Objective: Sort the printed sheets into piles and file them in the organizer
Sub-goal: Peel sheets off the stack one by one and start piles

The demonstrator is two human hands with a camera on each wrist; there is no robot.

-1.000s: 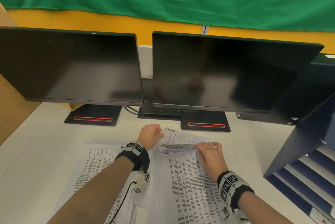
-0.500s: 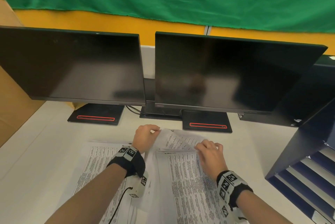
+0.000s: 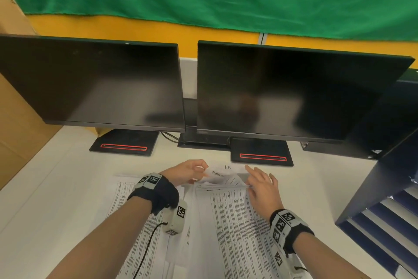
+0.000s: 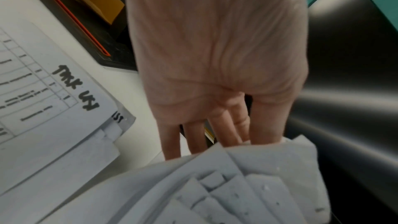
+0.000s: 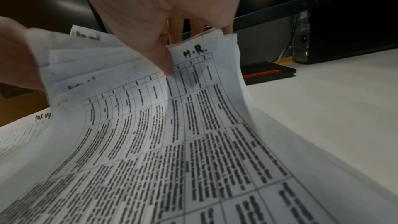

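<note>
Right stack of printed sheets (image 3: pixel 235 217) on desk (image 3: pixel 56 188), far edge fanned up. Left hand (image 3: pixel 187 171) pinches lifted top corners; right hand (image 3: pixel 262 185) thumb and fingers pinch sheet marked "H.R." Second pile (image 3: pixel 133 197) lies left. Organizer (image 3: pixel 384 199) far right.

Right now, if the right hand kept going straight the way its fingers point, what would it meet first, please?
Probably the base of the right monitor, which stands just beyond the right hand and the lifted sheets; depth is hard to judge.
</note>
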